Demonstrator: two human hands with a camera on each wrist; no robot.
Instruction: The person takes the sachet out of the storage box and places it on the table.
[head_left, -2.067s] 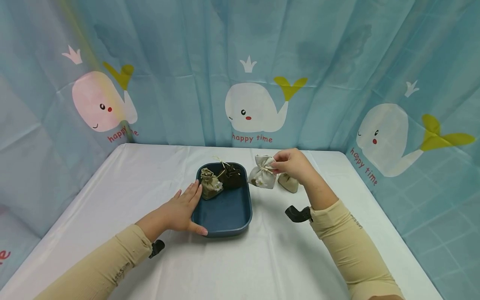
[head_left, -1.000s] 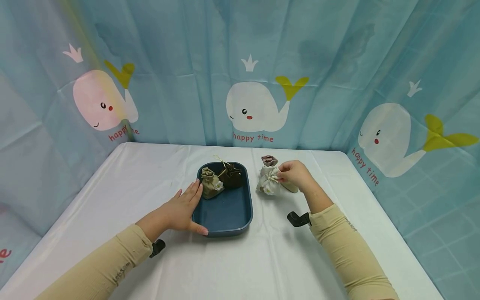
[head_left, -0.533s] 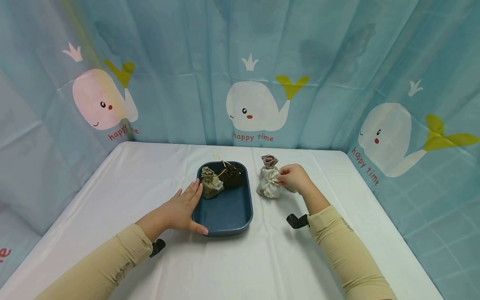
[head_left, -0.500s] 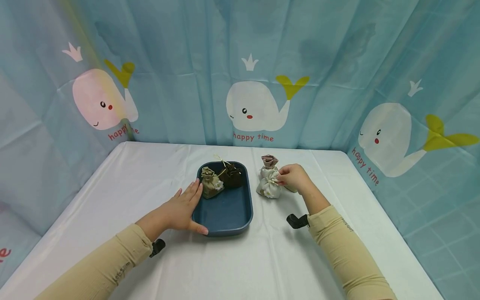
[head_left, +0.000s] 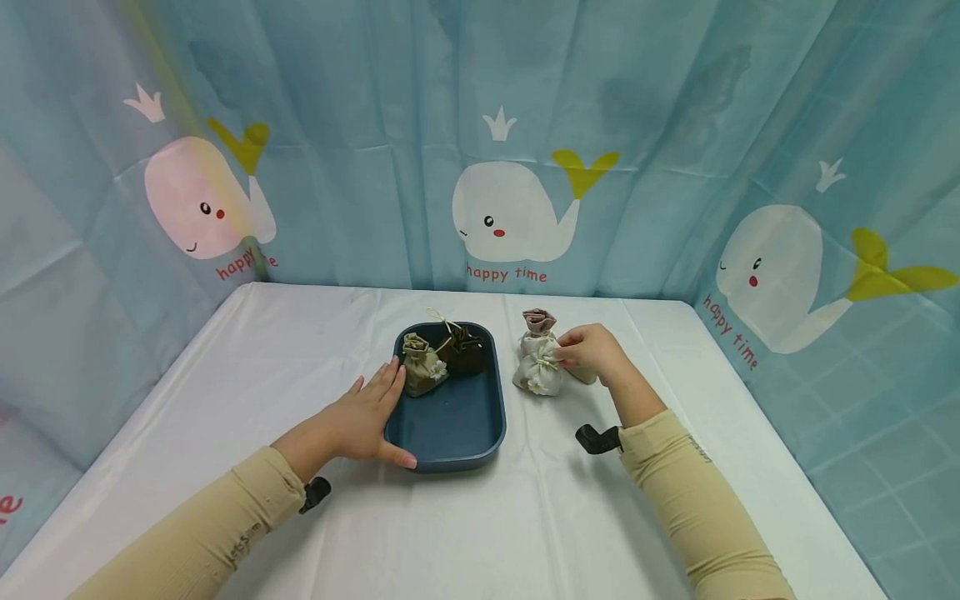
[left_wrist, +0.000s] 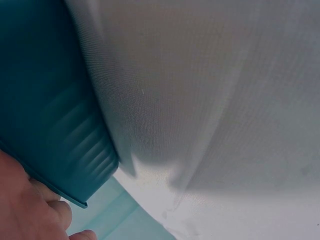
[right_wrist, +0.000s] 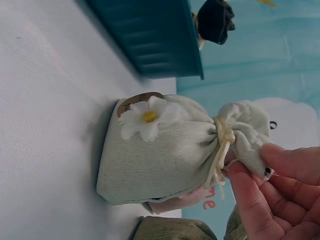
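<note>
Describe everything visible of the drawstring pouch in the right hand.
The off-white drawstring pouch looks like woven cloth, with a yellow-centred white flower, a brown patch and a cream cord tied round its gathered neck. It stands upright on the white tablecloth, right of the blue tray; the right hand pinches its ruffled top.

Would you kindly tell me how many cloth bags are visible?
5: olive bag and dark brown bag in the blue tray; white bag pinched by the right hand; pink bag behind it; tan bag partly behind the hand. Others may be hidden.
</note>
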